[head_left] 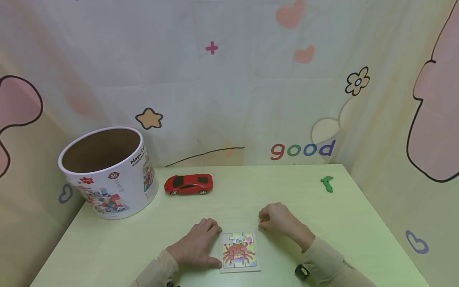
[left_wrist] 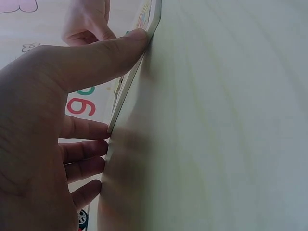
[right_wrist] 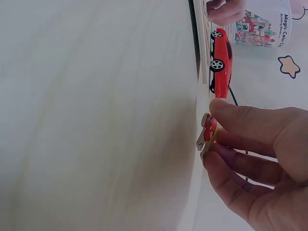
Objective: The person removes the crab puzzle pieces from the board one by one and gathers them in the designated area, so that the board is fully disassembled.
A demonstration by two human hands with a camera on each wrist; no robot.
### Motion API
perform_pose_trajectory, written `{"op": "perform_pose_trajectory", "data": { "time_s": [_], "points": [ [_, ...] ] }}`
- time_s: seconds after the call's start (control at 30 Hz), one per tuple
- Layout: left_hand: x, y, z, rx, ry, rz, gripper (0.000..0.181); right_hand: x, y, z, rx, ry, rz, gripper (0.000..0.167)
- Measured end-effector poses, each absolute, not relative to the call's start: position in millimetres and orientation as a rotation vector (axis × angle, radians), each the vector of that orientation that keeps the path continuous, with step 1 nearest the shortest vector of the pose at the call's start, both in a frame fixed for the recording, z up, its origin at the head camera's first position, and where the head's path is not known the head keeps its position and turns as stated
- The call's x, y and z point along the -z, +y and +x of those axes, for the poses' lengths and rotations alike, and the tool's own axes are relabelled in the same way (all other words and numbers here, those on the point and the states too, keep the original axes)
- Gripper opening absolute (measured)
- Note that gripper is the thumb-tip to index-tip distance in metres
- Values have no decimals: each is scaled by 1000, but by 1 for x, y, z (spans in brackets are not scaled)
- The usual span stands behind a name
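Note:
A small crab jigsaw puzzle (head_left: 238, 255) lies in its light wooden tray (head_left: 241, 271) near the front of the table. Bare tray shows at its upper left corner. My left hand (head_left: 199, 244) rests along the tray's left side, thumb at the lower corner and forefinger near the upper one. In the left wrist view, the thumb (left_wrist: 103, 60) touches the tray's edge and the other fingers are extended. Right of the tray, my right hand (head_left: 281, 222) pinches a jigsaw piece (right_wrist: 208, 132) with red and yellow on it, held between thumb and fingertips just off the tabletop.
A red toy car (head_left: 188, 184) stands behind the puzzle. To its left is a large white bucket (head_left: 118, 191) with printed sides. A small green curved piece (head_left: 327, 183) lies at the back right. A printed curtain (head_left: 229, 99) hangs behind the table.

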State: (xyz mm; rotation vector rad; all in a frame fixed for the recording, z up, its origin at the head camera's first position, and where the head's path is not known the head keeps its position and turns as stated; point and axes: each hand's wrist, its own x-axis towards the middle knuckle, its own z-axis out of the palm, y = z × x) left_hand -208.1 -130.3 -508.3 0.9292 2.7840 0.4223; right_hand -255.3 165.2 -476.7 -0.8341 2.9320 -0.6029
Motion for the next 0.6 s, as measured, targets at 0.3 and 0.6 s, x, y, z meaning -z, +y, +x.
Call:
{"op": "perform_pose_trajectory", "data": {
  "time_s": [0.3, 0.6],
  "points": [
    [507, -130, -208, -410, 2786, 931, 89, 476, 168, -256, 604, 2897, -855, 10],
    [505, -130, -208, -412, 2770, 938, 91, 475, 168, -255, 586, 2871, -869, 9]
  ]
}}
